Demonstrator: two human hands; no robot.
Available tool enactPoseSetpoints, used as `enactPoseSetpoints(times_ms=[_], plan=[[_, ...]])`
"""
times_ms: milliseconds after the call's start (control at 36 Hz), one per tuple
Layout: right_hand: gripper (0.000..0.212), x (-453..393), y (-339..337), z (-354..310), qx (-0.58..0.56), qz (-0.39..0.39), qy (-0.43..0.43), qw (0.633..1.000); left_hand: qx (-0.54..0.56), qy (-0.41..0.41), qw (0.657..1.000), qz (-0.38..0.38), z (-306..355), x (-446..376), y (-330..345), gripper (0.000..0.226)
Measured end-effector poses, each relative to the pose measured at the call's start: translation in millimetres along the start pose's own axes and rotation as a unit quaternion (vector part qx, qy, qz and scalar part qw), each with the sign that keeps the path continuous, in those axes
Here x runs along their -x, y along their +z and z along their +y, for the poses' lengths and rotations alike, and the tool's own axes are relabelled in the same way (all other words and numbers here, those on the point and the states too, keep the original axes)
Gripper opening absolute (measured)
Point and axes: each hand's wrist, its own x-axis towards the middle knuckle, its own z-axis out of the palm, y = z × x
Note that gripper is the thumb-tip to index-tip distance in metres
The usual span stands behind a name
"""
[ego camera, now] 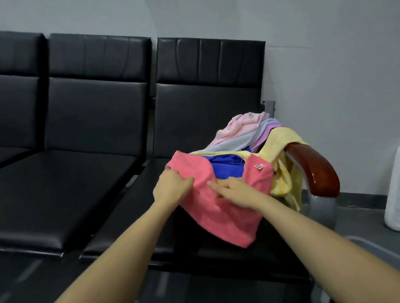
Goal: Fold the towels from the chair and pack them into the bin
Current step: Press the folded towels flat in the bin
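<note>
Black chair, coral towel gripped by left hand, right hand

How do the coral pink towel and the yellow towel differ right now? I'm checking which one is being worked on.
The coral pink towel is gripped by both hands, left hand and right hand; the yellow towel is untouched. The coral pink towel hangs over the seat's front; the yellow towel drapes over the wooden armrest. Both are unfolded.
</note>
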Motion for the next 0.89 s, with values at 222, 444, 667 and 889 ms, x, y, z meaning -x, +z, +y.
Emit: enactPoseSetpoints(times_ms=[222, 444, 667, 889], plan=[[0.016, -24.5, 26.8, 10.8, 0.104, 0.112, 0.114, 0.982, -0.178, -0.009, 0.979, -0.102, -45.7, 4.2, 24.9, 0.052], [0.072, -34.0, 54.6, 20.7, 0.105, 0.038, 0.167, 0.980, -0.216, -0.018, 0.967, -0.133, -47.8, -4.8, 32.4, 0.047], [0.042, -37.9, 59.6, 16.7, 0.103, 0.177, 0.083, 0.975, 0.004, 0.117, 0.993, -0.026, -52.2, -12.9, 31.3, 0.033], [0.026, -54.1, 34.2, 24.1, -0.101, 0.347, 0.100, 0.927, 0.186, 0.123, 0.969, -0.107, -34.0, -12.2, 37.9, 0.043]])
